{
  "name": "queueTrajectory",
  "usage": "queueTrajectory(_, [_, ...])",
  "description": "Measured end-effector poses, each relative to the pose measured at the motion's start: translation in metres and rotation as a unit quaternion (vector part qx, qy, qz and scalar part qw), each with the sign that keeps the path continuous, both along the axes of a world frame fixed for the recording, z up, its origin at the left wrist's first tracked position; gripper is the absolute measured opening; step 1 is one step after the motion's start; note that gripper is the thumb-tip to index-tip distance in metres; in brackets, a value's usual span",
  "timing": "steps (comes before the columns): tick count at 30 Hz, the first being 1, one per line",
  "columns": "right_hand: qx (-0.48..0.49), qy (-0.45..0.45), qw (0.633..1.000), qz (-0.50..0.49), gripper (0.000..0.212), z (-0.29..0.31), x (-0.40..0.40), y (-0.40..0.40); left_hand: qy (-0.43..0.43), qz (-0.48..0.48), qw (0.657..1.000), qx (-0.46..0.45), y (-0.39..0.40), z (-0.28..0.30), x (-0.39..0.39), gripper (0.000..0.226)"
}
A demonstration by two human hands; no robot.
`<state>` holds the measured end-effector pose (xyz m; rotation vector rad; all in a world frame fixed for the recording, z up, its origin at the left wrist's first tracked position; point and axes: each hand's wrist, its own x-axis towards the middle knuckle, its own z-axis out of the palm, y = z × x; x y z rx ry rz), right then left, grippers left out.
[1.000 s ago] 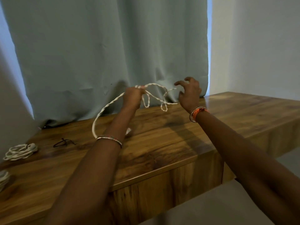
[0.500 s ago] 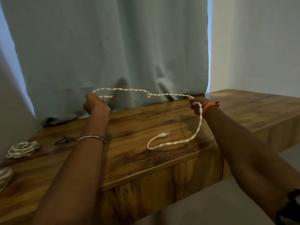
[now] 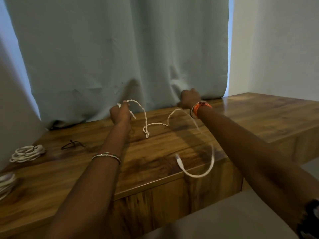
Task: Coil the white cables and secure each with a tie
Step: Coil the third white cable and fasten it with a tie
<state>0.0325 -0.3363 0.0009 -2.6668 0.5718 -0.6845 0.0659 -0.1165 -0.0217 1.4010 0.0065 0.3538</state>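
Note:
A white twisted cable [image 3: 156, 124] hangs slack between my two hands above the wooden table [image 3: 155, 157]. My left hand [image 3: 120, 112] grips one end of it, a short loop arching over my fingers. My right hand [image 3: 189, 99] grips the cable further along, near the curtain. From the right hand the cable's smooth tail [image 3: 211, 152] drops past my wrist, curves over the table's front edge and ends in a white plug [image 3: 178, 158] lying on the wood. A small knot-like kink sits at the lowest point of the sag.
A coiled white cable bound with a black tie [image 3: 27, 153] lies at the table's left. Another white coil [image 3: 6, 184] shows at the left edge. A loose black tie [image 3: 71, 145] lies near them. A pale curtain [image 3: 120, 57] hangs behind the table.
My hands have come closer together, so the cable that was stretched taut now sags onto the table. The plug end has slid toward the front edge.

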Motion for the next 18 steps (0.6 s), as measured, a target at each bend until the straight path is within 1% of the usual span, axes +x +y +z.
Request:
queueTrajectory(1, [0.058,-0.043,0.997,0.028,0.037,0.008,0.0,0.011,-0.004,-0.004,1.0,0.008,-0.002,-0.001,0.0,0.02])
queueTrajectory(2, [0.109,-0.104,0.987,0.051,0.032,0.014,0.002,0.021,0.0,-0.018,1.0,0.014,-0.003,-0.002,-0.001,0.015])
queueTrajectory(4, [0.154,-0.234,0.956,0.084,0.026,0.027,-0.005,0.046,0.02,-0.049,0.999,0.013,-0.004,-0.004,0.0,0.011])
queueTrajectory(5, [0.17,-0.279,0.938,0.117,0.025,0.03,-0.009,0.059,0.027,-0.063,0.998,0.008,-0.004,-0.005,0.001,0.01])
queueTrajectory(6, [0.177,-0.293,0.925,0.164,0.026,0.03,-0.015,0.074,0.028,-0.076,0.997,0.002,-0.004,-0.004,0.0,0.009])
queueTrajectory(7, [0.169,-0.268,0.924,0.214,0.03,0.025,-0.017,0.089,0.026,-0.09,0.996,-0.003,-0.004,-0.003,-0.002,0.011])
queueTrajectory(8, [0.142,-0.216,0.93,0.26,0.038,0.015,-0.013,0.1,0.025,-0.111,0.993,0.0,-0.003,-0.001,-0.004,0.015])
queueTrajectory(9, [0.097,-0.151,0.941,0.286,0.045,0.002,-0.007,0.108,0.028,-0.141,0.99,0.006,-0.002,0.0,-0.007,0.019])
queueTrajectory(10, [0.051,-0.113,0.947,0.296,0.048,-0.011,0.0,0.111,0.031,-0.179,0.983,0.015,-0.001,0.002,-0.011,0.022])
queueTrajectory(11, [0.02,-0.106,0.948,0.299,0.042,-0.023,0.004,0.113,0.038,-0.217,0.975,0.028,0.002,0.004,-0.015,0.025])
queueTrajectory(12, [0.021,-0.134,0.944,0.299,0.031,-0.035,0.007,0.113,0.046,-0.255,0.965,0.041,0.005,0.004,-0.017,0.028])
queueTrajectory(13, [0.041,-0.176,0.94,0.291,0.024,-0.044,0.011,0.11,0.054,-0.286,0.955,0.051,0.009,0.003,-0.019,0.03])
queueTrajectory(14, [0.078,-0.209,0.936,0.272,0.02,-0.05,0.014,0.108,0.061,-0.305,0.949,0.056,0.014,0.001,-0.019,0.034])
queueTrajectory(16, [0.159,-0.26,0.932,0.198,0.019,-0.053,0.017,0.098,0.087,-0.323,0.941,0.052,0.028,-0.004,-0.017,0.049])
queueTrajectory(17, [0.187,-0.271,0.933,0.145,0.023,-0.052,0.017,0.091,0.108,-0.337,0.934,0.049,0.036,-0.006,-0.016,0.054])
queueTrajectory(18, [0.192,-0.255,0.943,0.097,0.027,-0.051,0.015,0.083,0.131,-0.361,0.922,0.047,0.043,-0.007,-0.016,0.053])
